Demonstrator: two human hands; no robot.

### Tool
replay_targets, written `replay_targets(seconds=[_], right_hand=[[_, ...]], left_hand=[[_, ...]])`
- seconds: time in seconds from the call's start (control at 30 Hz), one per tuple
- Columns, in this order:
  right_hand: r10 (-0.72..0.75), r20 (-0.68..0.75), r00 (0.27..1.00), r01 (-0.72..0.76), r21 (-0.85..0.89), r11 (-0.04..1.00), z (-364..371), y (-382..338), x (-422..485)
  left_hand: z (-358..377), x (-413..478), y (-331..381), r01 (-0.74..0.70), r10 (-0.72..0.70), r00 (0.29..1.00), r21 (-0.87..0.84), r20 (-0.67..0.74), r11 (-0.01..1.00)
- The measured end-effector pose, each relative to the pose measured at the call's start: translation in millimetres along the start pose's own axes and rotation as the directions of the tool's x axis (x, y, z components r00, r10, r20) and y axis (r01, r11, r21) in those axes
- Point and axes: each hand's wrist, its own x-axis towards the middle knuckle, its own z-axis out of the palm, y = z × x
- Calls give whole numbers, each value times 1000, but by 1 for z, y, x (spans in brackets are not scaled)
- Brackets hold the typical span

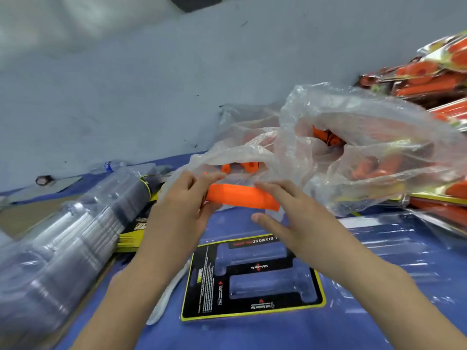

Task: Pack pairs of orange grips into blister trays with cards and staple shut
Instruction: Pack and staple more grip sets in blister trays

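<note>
While your left hand point(184, 195) pinches the left end of one orange grip point(242, 195) between fingers and thumb, your right hand point(283, 210) is spread wide over the other end, fingers nearly straight and thumb dropped below. Whether it actually touches the grip is hard to tell, but it has not closed on anything. The grip is held above the blue cover point(252, 334) just in front of the mouth of the plastic bag point(353, 137), where more grips point(250, 166) show. It runs left to right between your hands, its right end dipping slightly. The blister tray point(267, 286) lies straight below and nearer to you, on its black card point(207, 286), both hollows unfilled and also running left to right. So the grip probably needs little turning, mostly a pull toward you and down, and the left hand has the firmer hold to lead it. Farther out, a stack of empty trays point(63, 243) lies to the left and finished packs point(429, 79) are heaped to the right.
</note>
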Motion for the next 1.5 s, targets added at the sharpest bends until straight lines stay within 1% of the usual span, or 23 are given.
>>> replay_targets(seconds=[0.03,0.07,0.1,0.13,0.17,0.2,0.37,0.5,0.57,0.73,0.77,0.87,0.93,1.03,1.1,1.2,1.27,1.3,1.37,1.43,1.5], right_hand=[[-7,0,1000,7,-25,1000,2,-1,-4],[2,-13,1000,-2,-23,1000,3,-1,-9],[26,-32,999,-26,10,1000,2,1,-13],[55,-47,997,-52,54,997,1,2,-18],[74,-63,995,-68,85,994,0,3,-23],[84,-82,993,-75,100,992,-1,4,-28],[138,-178,974,-108,166,980,1,3,-43],[173,-187,967,-135,199,971,3,4,-43],[164,-191,968,-129,184,974,3,4,-42],[127,-203,971,-100,141,985,7,1,-38],[110,-214,971,-83,133,988,7,1,-37],[43,-263,964,-15,105,994,7,-2,-31],[23,-293,956,14,123,992,9,-3,-28],[42,-334,942,21,182,983,13,-8,-23],[64,-320,945,4,208,978,16,-10,-20],[95,-251,963,-39,219,975,20,-9,-16],[119,-196,973,-78,205,976,22,-5,-16],[133,-185,974,-103,164,981,22,-1,-16],[139,-205,969,-147,-25,989,22,6,-17],[142,-210,967,-190,-234,953,22,13,-18],[176,-175,969,-227,-339,913,25,20,-20]], left_hand=[[0,-6,7,-32,30,999,-44,-30,999],[3,-13,13,-44,35,997,-146,-62,988],[6,-19,18,-19,-8,996,-300,-90,954],[10,-25,23,25,-84,990,-459,-109,888],[15,-29,27,53,-156,979,-570,-132,820],[19,-32,31,54,-187,970,-614,-155,788],[28,-37,42,-46,-95,961,-488,-260,872],[28,-37,43,-83,-73,952,-478,-298,875],[29,-40,43,-90,-79,949,-502,-305,860],[31,-37,34,-60,-148,940,-576,-309,815],[32,-36,33,-45,-172,938,-600,-299,799],[31,-33,27,19,-270,932,-711,-242,703],[30,-32,20,75,-319,927,-739,-195,669],[29,-33,8,249,-388,921,-716,-33,652],[31,-35,1,333,-400,915,-655,52,678],[32,-39,-5,366,-396,915,-557,72,746],[33,-42,-11,393,-402,912,-458,83,798],[34,-43,-14,420,-417,903,-411,101,809],[38,-46,-21,471,-452,881,-331,137,818],[43,-48,-26,499,-468,867,-277,172,821],[47,-50,-27,516,-476,855,-247,206,820]])
